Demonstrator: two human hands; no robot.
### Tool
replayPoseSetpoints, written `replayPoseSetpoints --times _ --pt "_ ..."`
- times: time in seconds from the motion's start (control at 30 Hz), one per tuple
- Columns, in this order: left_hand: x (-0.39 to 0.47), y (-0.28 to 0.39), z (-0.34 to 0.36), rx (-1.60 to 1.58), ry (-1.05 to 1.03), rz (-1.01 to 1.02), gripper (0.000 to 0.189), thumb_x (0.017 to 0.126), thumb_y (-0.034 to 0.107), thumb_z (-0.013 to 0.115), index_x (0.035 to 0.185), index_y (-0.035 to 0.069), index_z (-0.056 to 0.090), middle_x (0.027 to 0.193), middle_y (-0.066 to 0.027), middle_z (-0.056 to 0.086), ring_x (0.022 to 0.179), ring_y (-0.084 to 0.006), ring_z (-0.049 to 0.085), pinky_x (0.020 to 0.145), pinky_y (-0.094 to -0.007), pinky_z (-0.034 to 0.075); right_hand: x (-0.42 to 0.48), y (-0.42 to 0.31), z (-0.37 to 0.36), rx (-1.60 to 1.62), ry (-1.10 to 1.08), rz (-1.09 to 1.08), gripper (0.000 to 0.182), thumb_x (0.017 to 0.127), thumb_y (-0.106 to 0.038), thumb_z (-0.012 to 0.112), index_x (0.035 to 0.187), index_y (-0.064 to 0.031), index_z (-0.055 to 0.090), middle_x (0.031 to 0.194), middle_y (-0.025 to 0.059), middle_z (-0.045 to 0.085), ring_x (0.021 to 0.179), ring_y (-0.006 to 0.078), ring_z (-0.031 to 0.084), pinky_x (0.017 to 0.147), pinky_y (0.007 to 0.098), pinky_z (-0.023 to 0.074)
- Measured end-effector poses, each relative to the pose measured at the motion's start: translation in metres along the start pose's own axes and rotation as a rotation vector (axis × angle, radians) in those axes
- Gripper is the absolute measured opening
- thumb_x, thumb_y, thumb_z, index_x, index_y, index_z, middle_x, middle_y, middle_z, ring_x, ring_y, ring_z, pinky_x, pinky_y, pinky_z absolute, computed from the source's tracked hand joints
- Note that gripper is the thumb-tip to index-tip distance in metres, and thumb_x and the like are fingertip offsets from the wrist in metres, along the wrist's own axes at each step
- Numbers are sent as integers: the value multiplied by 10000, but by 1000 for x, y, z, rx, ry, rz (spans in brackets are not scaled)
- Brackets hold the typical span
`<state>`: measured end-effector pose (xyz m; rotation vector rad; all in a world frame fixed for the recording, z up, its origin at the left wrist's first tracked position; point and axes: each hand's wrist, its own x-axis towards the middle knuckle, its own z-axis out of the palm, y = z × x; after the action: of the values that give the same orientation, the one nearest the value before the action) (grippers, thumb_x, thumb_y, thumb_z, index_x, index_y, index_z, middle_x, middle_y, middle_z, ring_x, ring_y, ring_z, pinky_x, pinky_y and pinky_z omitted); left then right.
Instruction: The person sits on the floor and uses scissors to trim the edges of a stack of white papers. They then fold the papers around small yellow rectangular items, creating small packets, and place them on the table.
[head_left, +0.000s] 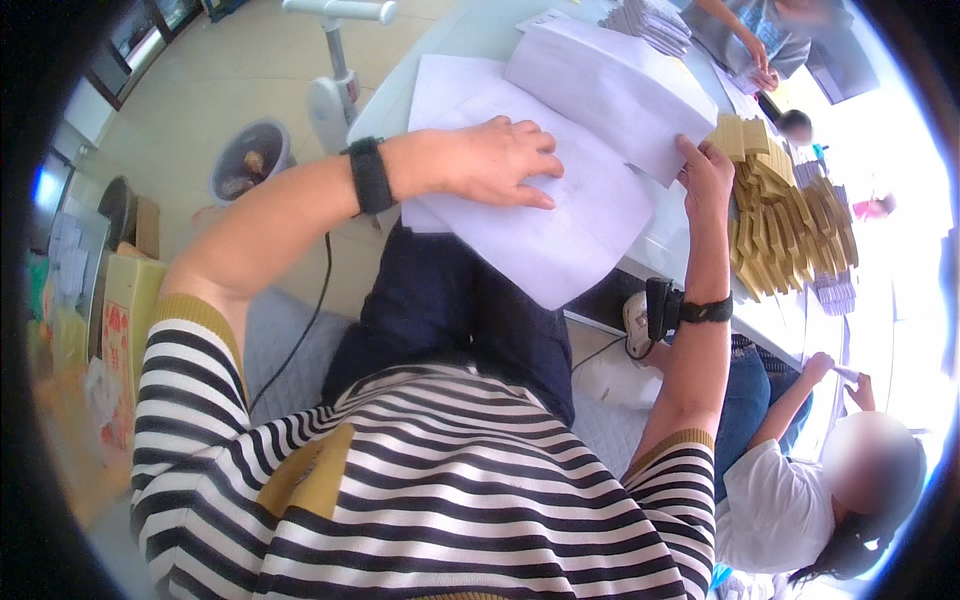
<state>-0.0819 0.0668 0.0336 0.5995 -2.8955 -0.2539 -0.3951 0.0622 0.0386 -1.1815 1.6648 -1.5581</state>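
Large sheets of white paper (592, 232) lie on the pale tabletop, their near corner jutting over my lap. My left hand (506, 161) rests palm down on them with its fingers spread. At the right, my right hand (705, 166) pinches the corner of a folded white paper (600, 82) between thumb and fingers. That folded piece lies partly over the far side of the flat sheets, its upper layer bent over. Each wrist wears a black strap; the right one carries a small black device.
Stacks of folded yellow-brown paper pieces (795, 217) stand right of my right hand. A folded white stack (649, 26) lies at the back. One co-worker (780, 502) sits at the lower right, another (750, 37) is across the table. A bin (251, 161) stands on the floor at left.
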Motion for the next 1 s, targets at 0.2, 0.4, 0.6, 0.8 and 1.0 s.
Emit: replayPoseSetpoints --times 0.2,0.4,0.6,0.8,1.0 --pt "0 -3 -5 -42 -19 77 439 901 378 574 1185 45 553 1211 -175 505 1181 -307 466 995 -399 378 -6 -7 -11 142 -101 161 243 815 -120 693 951 66 614 808 62 616 717 143 590 637 278 483" --pt "1 -27 -17 -1048 107 -310 637 905 520 516 1258 -10 488 1284 -190 492 1191 -332 482 1016 -463 378 -54 -48 19 -255 -40 -665 163 871 -89 621 990 15 580 821 88 642 722 188 630 663 262 479" --pt "-31 -22 -57 -2123 215 -403 1006 817 711 491 1358 -114 297 1356 -254 422 1251 -364 443 1016 -569 358 -103 -53 53 -937 -342 -1469 212 743 -132 603 954 -107 607 935 61 632 979 249 594 943 460 455" --pt "-56 12 -36 -1776 435 -674 1024 794 700 547 1383 -92 277 1348 -236 424 1205 -318 490 963 -520 432 -127 -39 70 -920 -521 -1492 223 775 -155 563 965 -80 654 1115 91 610 1226 304 473 1066 572 304" --pt "-62 25 -27 -1739 469 -702 848 843 605 558 1350 -48 369 1281 -177 504 1143 -259 539 929 -459 473 -160 -38 87 -867 -577 -1352 102 746 -99 628 813 -29 660 1204 131 580 1326 359 358 1099 614 222"
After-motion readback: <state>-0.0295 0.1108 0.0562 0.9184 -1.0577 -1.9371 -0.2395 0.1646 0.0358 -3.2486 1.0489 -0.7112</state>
